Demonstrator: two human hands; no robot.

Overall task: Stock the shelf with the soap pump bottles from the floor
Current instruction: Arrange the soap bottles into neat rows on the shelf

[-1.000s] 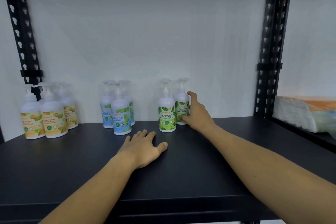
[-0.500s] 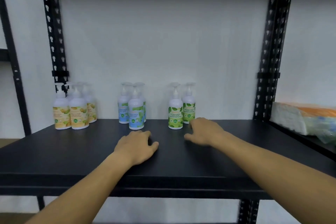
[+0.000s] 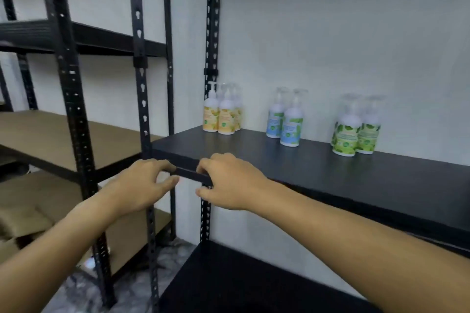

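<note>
Three groups of soap pump bottles stand at the back of the black shelf [image 3: 279, 160]: yellow-labelled bottles [image 3: 223, 117] at the left, blue-labelled bottles [image 3: 287, 127] in the middle, green-labelled bottles [image 3: 353, 137] at the right. My left hand [image 3: 137, 185] and my right hand [image 3: 229, 183] hover side by side in front of the shelf's front left corner. Their fingers are loosely curled and hold no bottle. The shelf's front edge shows between fingers and thumbs; whether they touch it I cannot tell. No bottles on the floor are in view.
A second black rack with brown boards [image 3: 50, 134] stands to the left, its perforated upright [image 3: 76, 109] close to my left arm. Cardboard boxes [image 3: 25, 211] lie low at the left. A lower black shelf [image 3: 229, 282] and marbled floor [image 3: 84, 290] are below.
My right hand let go of the green bottle and both hands drew back off the shelf top to its front left corner. The view swung left and pulled away.
</note>
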